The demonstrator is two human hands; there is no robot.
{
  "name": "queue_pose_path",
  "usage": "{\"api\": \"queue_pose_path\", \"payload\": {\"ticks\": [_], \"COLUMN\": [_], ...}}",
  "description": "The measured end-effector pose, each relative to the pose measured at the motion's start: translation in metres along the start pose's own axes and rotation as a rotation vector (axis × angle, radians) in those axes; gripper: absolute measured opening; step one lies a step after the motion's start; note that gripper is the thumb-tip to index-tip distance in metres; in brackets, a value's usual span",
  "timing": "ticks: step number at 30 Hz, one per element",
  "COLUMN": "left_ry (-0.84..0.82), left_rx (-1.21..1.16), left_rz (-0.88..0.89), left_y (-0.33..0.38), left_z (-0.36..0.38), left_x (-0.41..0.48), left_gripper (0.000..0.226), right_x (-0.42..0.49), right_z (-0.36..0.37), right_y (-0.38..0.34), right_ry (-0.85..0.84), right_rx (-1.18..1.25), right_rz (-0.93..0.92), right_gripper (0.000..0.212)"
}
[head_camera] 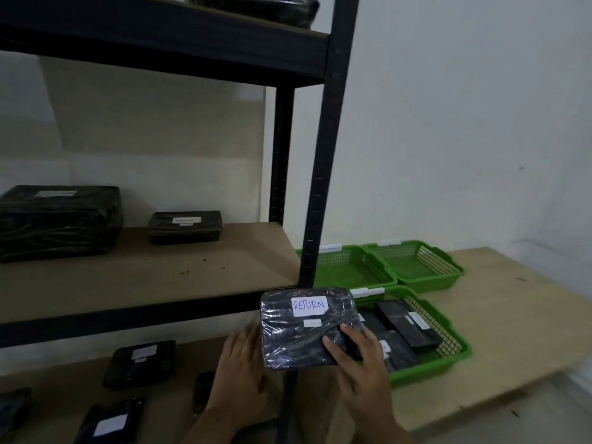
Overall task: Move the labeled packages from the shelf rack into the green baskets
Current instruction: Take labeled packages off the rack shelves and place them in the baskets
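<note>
Nearest the camera, the right grip [362, 368] holds the wrapped package [304, 331] by its lower right corner, thumb curled over the top face and fingers tucked under. The left grip [240, 368] is flat, with straight fingers just beside the package's left edge. Whether it touches the wrap cannot be told. A white label [309, 306] on the package reads "RETURN".

The package is in the air in front of the black post [323, 155] of the shelf rack, at the left rim of the near green basket [426, 371]. That basket holds several dark packages [407, 328]. Behind it, two more green baskets [352, 267] [413, 264] stand side by side, all on the low wooden desk [499, 315].

On the rack's middle shelf [160, 277] sit a large wrapped bundle [57, 219] and a small labeled package [185, 226]. More labeled packages [139, 363] lie on the lower shelf.
</note>
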State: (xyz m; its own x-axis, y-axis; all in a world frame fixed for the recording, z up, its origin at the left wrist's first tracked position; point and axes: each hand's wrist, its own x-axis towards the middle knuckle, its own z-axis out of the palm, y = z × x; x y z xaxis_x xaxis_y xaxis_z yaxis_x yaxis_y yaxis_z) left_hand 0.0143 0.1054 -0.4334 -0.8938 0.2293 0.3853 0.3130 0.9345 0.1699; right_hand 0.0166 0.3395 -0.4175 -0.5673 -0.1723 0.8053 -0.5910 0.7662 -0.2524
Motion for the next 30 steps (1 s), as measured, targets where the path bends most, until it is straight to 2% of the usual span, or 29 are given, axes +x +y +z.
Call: {"api": "queue_pose_path", "payload": {"ticks": [4, 12, 14, 20, 24, 30], "left_ry": [0.007, -0.042, -0.055, -0.1, -0.145, -0.191], "left_rx": [-0.108, -0.201, -0.225, -0.251, -0.179, -0.121], "left_rz": [0.074, 0.128, 0.119, 0.003, -0.065, -0.27], "left_y": [0.037, 0.095, 0.105, 0.126, 0.12, 0.094], "left_z": [0.017, 0.051, 0.061, 0.088, 0.105, 0.142], "left_x": [0.016, 0.063, 0.08, 0.144, 0.189, 0.241], "left_gripper": [0.074, 0.069, 0.069, 0.072, 0.073, 0.072], "right_x": [-0.015, -0.015, -0.006, 0.026, 0.05, 0.088], "right_z": [-0.024, -0.046, -0.046, -0.025, 0.007, 0.064], "right_y": [0.034, 0.109, 0.13, 0.2, 0.241, 0.296], "right_ry": [0.029, 0.021, 0.003, -0.129, -0.232, -0.406], "right_rx": [-0.1, -0.216, -0.233, -0.278, -0.197, -0.087], "right_rz": [0.041, 0.246, 0.284, 0.295, 0.332, 0.334], "right_gripper": [0.035, 0.049, 0.046, 0.046, 0.056, 0.052]}}
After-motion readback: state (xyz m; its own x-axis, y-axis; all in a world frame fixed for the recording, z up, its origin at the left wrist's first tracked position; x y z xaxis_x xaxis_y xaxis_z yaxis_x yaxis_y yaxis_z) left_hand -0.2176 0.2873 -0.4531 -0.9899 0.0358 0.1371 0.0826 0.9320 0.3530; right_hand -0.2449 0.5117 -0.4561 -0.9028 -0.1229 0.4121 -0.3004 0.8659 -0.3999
